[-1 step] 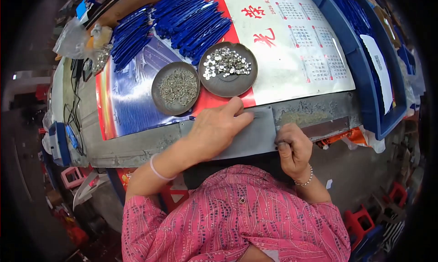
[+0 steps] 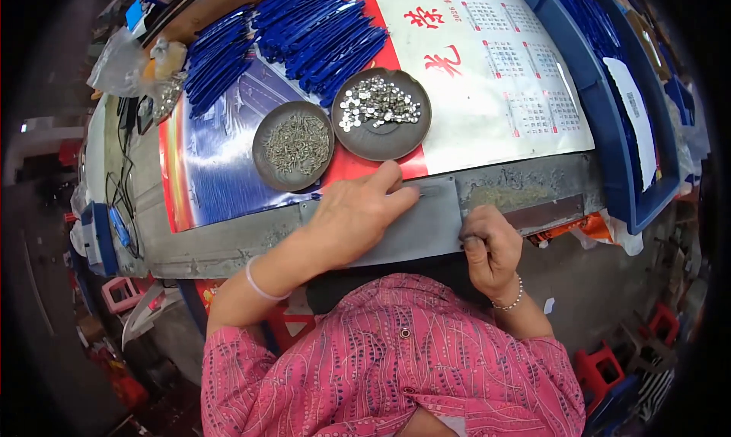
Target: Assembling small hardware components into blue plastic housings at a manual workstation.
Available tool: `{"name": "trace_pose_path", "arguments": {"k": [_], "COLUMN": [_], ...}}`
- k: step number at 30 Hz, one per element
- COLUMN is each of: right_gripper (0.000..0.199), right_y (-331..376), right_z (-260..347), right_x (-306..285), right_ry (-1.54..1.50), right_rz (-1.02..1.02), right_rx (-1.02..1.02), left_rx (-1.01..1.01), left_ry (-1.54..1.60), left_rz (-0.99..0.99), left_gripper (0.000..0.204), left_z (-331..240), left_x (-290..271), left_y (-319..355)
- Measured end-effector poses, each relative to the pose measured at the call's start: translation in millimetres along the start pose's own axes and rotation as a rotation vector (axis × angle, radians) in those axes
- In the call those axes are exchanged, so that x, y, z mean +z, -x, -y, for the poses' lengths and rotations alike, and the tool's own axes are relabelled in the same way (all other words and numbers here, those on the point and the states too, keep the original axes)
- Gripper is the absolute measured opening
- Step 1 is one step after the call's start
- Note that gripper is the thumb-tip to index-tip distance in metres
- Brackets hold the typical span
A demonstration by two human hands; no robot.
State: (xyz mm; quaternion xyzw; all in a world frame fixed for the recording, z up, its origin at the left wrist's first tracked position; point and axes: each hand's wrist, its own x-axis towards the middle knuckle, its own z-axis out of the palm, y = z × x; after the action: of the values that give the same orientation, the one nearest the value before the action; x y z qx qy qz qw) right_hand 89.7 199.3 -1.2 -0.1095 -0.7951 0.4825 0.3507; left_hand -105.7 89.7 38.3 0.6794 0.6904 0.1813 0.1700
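My left hand (image 2: 356,212) rests on a smooth grey sheet (image 2: 430,222) at the table's near edge. Its thumb and forefinger are bent together, with whatever lies between them hidden from view. Beside the sheet's right edge, my right hand (image 2: 491,248) is curled with thumb against fingers; something small and dark shows near the thumb tip, too small to name. Just beyond the left hand stand two round brown dishes. The left dish (image 2: 263,170) holds many small metal pins or rivets (image 2: 298,144); the right dish (image 2: 381,146) holds shiny round metal pieces (image 2: 381,103).
Slim blue pieces (image 2: 320,37) lie in heaps on a large printed calendar sheet (image 2: 495,132). A deep blue bin (image 2: 609,163) with more blue pieces and a white paper stands at the right. Plastic bags (image 2: 122,68) and a cable (image 2: 122,186) lie on the left. Red stools (image 2: 598,372) stand below.
My left hand has shifted very slightly left. The right hand keeps its place, and nothing is visibly taken up or let go.
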Motion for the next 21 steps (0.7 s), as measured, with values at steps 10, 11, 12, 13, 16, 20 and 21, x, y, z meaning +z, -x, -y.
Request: {"name": "trace_pose_path", "arguments": {"k": [10, 11, 12, 13, 16, 20, 21], "right_gripper": [0.019, 0.019, 0.019, 0.017, 0.015, 0.015, 0.015], "right_y": [0, 0, 1, 1, 1, 8, 5], "right_z": [-2, -2, 1, 4, 8, 17, 22], "right_x": [2, 4, 3, 2, 0, 0, 4], "right_ry": [-0.002, 0.004, 0.007, 0.034, 0.040, 0.009, 0.005], "right_rz": [-0.039, -0.047, -0.039, -0.028, -0.013, -0.013, -0.008], "right_rx": [-0.039, -0.043, -0.041, -0.020, 0.017, 0.066, 0.047], "left_rx": [-0.152, -0.165, -0.106, -0.115, -0.019, -0.122, -0.155], "left_ry": [-0.062, -0.066, -0.052, -0.047, -0.061, -0.038, -0.037], "left_rz": [0.004, -0.005, -0.047, -0.052, -0.012, -0.038, -0.097], "left_gripper": [0.027, 0.026, 0.022, 0.022, 0.020, 0.019, 0.021], "left_z": [7, 2, -8, -16, -23, -8, -4], "left_x": [-12, -8, -5, 0, 6, 4, 2], "left_y": [36, 30, 17, 5, -14, 21, 30]}}
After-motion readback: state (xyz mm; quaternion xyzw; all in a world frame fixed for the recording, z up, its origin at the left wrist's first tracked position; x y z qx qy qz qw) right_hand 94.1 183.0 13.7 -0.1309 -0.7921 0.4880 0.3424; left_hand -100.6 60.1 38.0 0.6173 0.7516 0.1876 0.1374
